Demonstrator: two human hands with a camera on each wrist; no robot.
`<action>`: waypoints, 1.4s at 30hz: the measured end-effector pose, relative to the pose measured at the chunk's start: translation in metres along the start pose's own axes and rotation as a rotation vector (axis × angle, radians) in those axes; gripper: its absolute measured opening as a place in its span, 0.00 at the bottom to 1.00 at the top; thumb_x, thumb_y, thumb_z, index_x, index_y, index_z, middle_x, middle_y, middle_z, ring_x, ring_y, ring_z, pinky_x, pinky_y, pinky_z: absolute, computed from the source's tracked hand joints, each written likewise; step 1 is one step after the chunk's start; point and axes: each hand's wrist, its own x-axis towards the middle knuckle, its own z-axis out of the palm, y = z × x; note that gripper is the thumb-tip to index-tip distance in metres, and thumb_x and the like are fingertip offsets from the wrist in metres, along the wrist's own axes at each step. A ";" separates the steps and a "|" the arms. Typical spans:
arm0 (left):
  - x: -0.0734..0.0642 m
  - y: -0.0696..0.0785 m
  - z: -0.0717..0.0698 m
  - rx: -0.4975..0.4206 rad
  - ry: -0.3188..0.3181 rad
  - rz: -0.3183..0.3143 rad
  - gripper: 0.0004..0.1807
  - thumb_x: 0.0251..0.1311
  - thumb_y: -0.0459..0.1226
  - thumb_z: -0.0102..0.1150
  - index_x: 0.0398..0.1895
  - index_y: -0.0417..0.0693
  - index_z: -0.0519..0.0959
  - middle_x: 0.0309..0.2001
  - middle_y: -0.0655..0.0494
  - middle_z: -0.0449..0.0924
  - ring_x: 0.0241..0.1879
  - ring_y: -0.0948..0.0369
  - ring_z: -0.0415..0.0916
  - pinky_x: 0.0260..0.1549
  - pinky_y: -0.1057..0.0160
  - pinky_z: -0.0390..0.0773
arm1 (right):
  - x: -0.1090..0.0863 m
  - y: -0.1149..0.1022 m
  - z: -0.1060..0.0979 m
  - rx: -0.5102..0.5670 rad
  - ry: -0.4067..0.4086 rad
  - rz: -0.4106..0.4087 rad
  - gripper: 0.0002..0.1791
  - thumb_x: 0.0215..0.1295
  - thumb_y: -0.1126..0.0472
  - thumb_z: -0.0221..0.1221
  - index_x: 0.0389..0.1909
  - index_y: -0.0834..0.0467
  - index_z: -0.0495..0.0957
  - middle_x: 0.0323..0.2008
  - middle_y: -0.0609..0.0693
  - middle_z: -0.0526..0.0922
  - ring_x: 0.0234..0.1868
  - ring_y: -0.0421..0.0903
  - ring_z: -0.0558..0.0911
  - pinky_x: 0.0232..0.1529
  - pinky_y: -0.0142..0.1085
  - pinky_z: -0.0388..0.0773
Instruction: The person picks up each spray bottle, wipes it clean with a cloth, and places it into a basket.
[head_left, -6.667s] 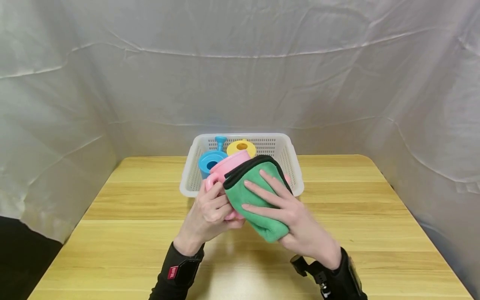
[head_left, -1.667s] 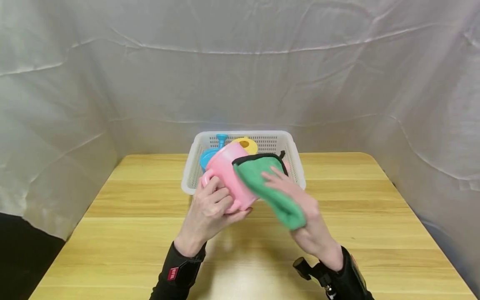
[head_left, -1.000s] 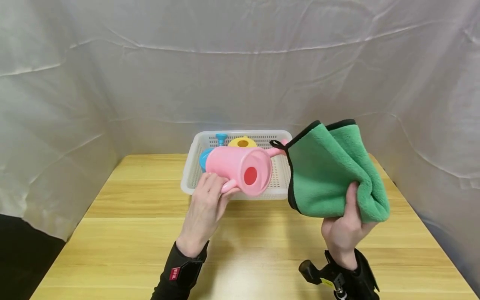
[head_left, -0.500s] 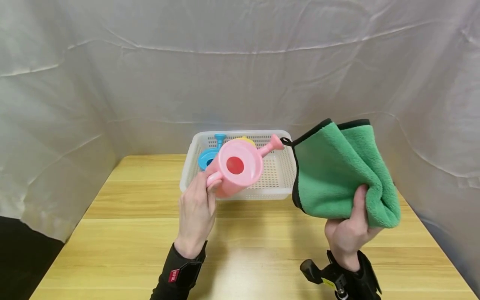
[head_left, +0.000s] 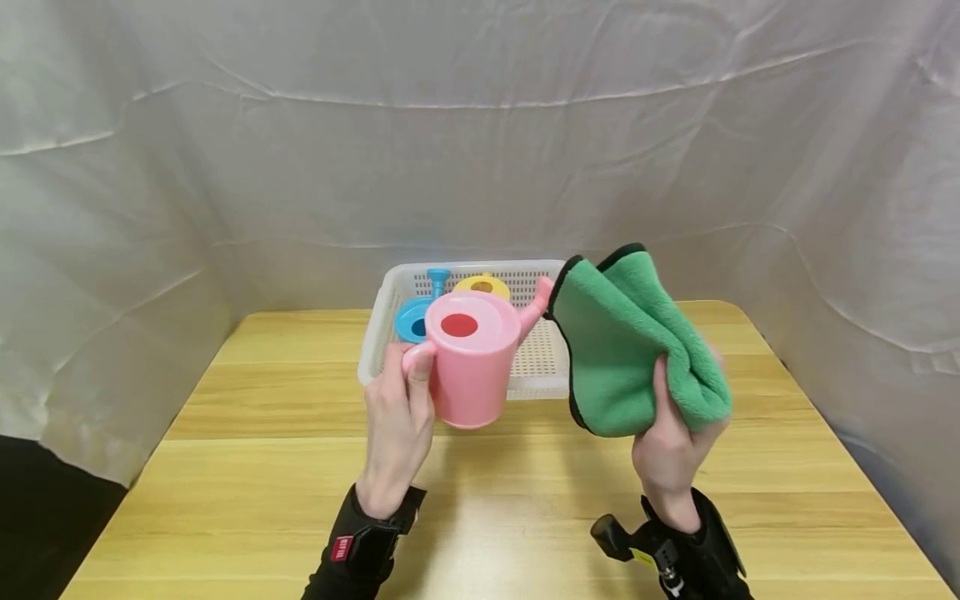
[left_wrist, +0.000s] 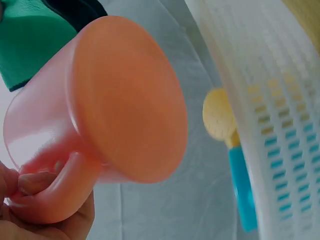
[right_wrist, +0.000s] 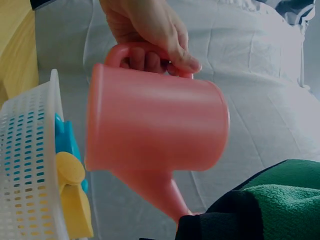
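Note:
A pink watering can [head_left: 472, 383] is held up by its handle in my left hand [head_left: 397, 417], above the table and in front of the basket. Its round top opening faces up and its spout points right. In the right wrist view, the fingers of the left hand [right_wrist: 150, 30] curl through the handle. My right hand [head_left: 671, 442] grips a folded green cloth [head_left: 622, 342] with black edging, thumb on the near side. The cloth's left edge meets the tip of the spout in the head view; I cannot tell whether they touch.
A white perforated basket [head_left: 375, 333] stands at the back of the table [head_left: 262, 475]. Inside it are a blue watering can [head_left: 410, 319] and a yellow one [head_left: 495, 287]. A grey sheet [head_left: 480, 183] hangs behind and along the sides.
Earlier the cloth lay against the pink can's side; the right hand drew it off to the right, then back left toward the spout. The can turned from tilted to upright.

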 end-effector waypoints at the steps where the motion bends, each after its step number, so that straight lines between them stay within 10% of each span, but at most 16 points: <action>1: 0.000 0.000 0.001 -0.034 -0.006 -0.025 0.12 0.73 0.39 0.52 0.43 0.36 0.72 0.28 0.45 0.77 0.27 0.56 0.79 0.26 0.62 0.80 | -0.002 0.002 -0.001 -0.026 -0.027 -0.003 0.14 0.62 0.84 0.51 0.44 0.72 0.80 0.44 0.54 0.85 0.50 0.47 0.82 0.60 0.35 0.75; 5: -0.002 0.004 0.004 -0.191 -0.039 -0.150 0.11 0.76 0.39 0.48 0.42 0.36 0.71 0.24 0.46 0.73 0.21 0.60 0.74 0.20 0.65 0.78 | -0.011 0.008 -0.003 -0.092 -0.200 -0.066 0.16 0.65 0.81 0.52 0.51 0.70 0.80 0.51 0.52 0.85 0.55 0.46 0.82 0.63 0.35 0.74; 13: -0.006 0.019 0.003 -0.504 -0.217 -0.375 0.16 0.80 0.41 0.38 0.42 0.34 0.65 0.26 0.48 0.66 0.21 0.62 0.71 0.26 0.64 0.83 | -0.021 0.022 -0.004 -0.216 -0.796 -0.208 0.22 0.79 0.63 0.46 0.68 0.67 0.70 0.73 0.59 0.68 0.78 0.57 0.62 0.79 0.48 0.56; 21: -0.008 0.031 -0.004 -0.482 -0.226 -0.282 0.09 0.80 0.35 0.38 0.42 0.37 0.66 0.26 0.46 0.66 0.21 0.58 0.69 0.26 0.68 0.79 | -0.022 0.023 -0.009 -0.279 -0.859 -0.267 0.22 0.79 0.61 0.46 0.69 0.62 0.70 0.76 0.59 0.61 0.79 0.60 0.57 0.80 0.50 0.53; 33: -0.001 0.027 -0.012 -0.799 -0.123 -0.276 0.18 0.82 0.45 0.28 0.51 0.47 0.70 0.21 0.61 0.57 0.15 0.68 0.53 0.24 0.70 0.81 | -0.009 0.023 -0.013 -0.208 -1.104 -0.428 0.21 0.73 0.65 0.47 0.60 0.59 0.80 0.73 0.55 0.68 0.79 0.60 0.58 0.80 0.52 0.50; 42: -0.002 0.028 -0.007 -0.770 -0.190 -0.270 0.17 0.82 0.42 0.26 0.42 0.41 0.64 0.20 0.55 0.54 0.14 0.64 0.53 0.21 0.71 0.73 | -0.010 0.011 -0.015 -0.452 -1.225 -0.470 0.32 0.44 0.67 0.50 0.55 0.55 0.83 0.71 0.50 0.72 0.78 0.59 0.61 0.80 0.53 0.49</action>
